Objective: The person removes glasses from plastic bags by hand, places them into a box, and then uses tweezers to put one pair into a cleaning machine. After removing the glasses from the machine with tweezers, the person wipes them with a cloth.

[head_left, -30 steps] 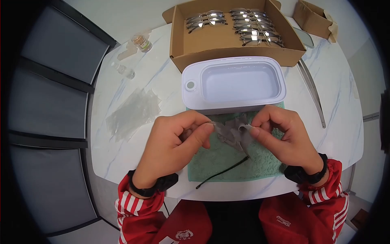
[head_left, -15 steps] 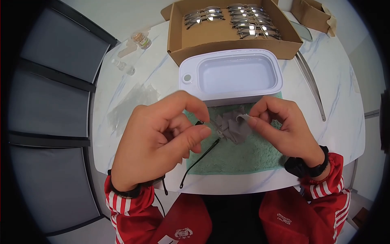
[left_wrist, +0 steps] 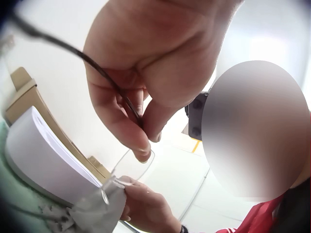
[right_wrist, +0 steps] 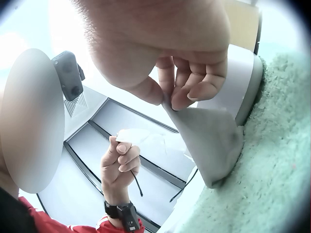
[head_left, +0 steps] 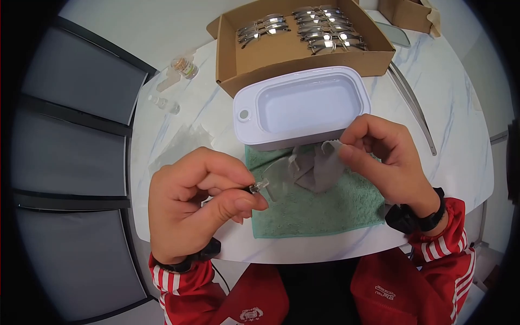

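My left hand pinches a pair of rimless glasses at one hinge, its clear lenses reaching right over the green towel. In the left wrist view a dark temple runs back from those fingertips. The right hand holds a grey cleaning cloth between thumb and fingers by its upper edge. The cloth hangs down close over the towel, as the right wrist view shows. In the head view the far lens overlaps the cloth's left side.
Beyond the towel stands a white basin, with a cardboard box of several glasses behind it. To the left lie clear plastic bags, a small spray bottle and a jar. A long metal strip lies at right.
The left hand first drew left and up from the cloth, then came lower, turning the glasses so a clear lens shows. The right hand keeps its hold on the cloth and rises slightly.
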Motion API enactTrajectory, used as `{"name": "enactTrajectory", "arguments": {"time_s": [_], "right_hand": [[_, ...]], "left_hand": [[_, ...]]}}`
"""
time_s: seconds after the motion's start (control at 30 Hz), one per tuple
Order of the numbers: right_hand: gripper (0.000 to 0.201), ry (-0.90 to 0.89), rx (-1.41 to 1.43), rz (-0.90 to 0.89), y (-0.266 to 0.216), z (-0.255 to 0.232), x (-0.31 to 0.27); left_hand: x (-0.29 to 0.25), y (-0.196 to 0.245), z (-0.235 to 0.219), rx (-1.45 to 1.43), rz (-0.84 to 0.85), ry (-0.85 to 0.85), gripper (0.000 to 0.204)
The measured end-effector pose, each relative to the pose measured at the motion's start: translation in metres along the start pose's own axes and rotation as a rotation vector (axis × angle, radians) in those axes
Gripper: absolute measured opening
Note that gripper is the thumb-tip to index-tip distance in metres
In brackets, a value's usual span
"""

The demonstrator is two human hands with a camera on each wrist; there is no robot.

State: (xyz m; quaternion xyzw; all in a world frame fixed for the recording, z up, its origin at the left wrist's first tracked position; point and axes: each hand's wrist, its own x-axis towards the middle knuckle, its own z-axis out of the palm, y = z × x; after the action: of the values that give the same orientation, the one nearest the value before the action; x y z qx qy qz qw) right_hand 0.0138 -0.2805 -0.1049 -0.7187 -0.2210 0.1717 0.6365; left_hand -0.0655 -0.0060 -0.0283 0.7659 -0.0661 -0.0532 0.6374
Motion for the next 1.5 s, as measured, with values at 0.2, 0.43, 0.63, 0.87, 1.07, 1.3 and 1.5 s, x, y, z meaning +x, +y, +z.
{"name": "enactTrajectory", "arguments": {"time_s": [0.2,0.43,0.63,0.87,1.07,1.3,1.5], "right_hand": [[0.004,0.109,0.25,0.022,0.0,0.002,0.002],[0.007,0.112,0.269,0.048,0.002,-0.003,0.003],[0.008,0.154,0.265,0.027,-0.001,-0.01,0.006],[0.009,0.163,0.274,0.043,-0.002,-0.009,0.008],[0.007,0.094,0.365,0.026,-0.001,-0.009,0.006],[0.008,0.041,0.384,0.018,0.001,-0.007,0.005],[0.011,0.063,0.429,-0.033,0.0,-0.009,0.005]], "left_hand": [[0.006,-0.009,0.0,-0.026,-0.21,-0.066,0.02],[0.005,-0.009,-0.011,0.109,-0.213,-0.071,0.014],[0.002,-0.027,-0.037,-0.208,0.189,0.067,0.027],[0.011,-0.045,-0.023,-0.242,0.577,0.196,0.032],[0.014,-0.05,-0.024,0.493,0.857,0.312,0.023],[0.02,-0.061,-0.008,0.586,0.716,0.28,0.015],[0.032,-0.072,-0.013,0.558,0.65,0.302,0.018]]}}
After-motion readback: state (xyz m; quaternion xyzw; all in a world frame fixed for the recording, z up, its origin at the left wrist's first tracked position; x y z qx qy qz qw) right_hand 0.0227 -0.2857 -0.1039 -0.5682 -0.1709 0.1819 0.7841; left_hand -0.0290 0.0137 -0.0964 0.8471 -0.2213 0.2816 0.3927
